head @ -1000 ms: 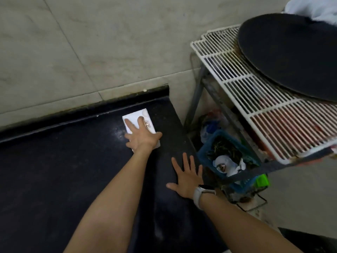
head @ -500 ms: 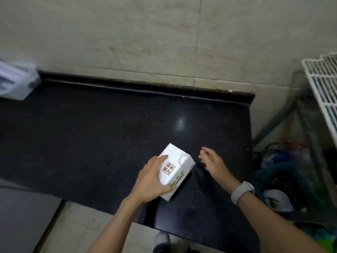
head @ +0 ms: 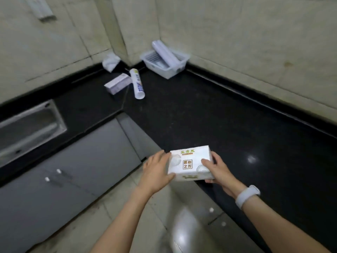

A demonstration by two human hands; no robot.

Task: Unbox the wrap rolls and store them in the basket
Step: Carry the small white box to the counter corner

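Note:
A white box (head: 190, 162) with orange and green print is held between both hands at the front edge of the black counter (head: 228, 125). My left hand (head: 157, 172) grips its left end, thumb under the near corner. My right hand (head: 218, 168) grips its right end, thumb on top. In the far corner a white plastic basket (head: 165, 70) holds a white wrap roll (head: 165, 53) leaning across it. Another wrap roll (head: 137, 83) lies on the counter beside a long purple-white box (head: 117, 83).
A crumpled white bag (head: 110, 61) sits against the wall at the back. A steel sink (head: 27, 128) is set into the counter at left. Grey cabinet doors (head: 73, 179) run below, above the tiled floor (head: 164, 225).
The view swung left from the wire rack to the counter corner. My left hand lifted the box off the counter, and my right hand came in to grip its other end.

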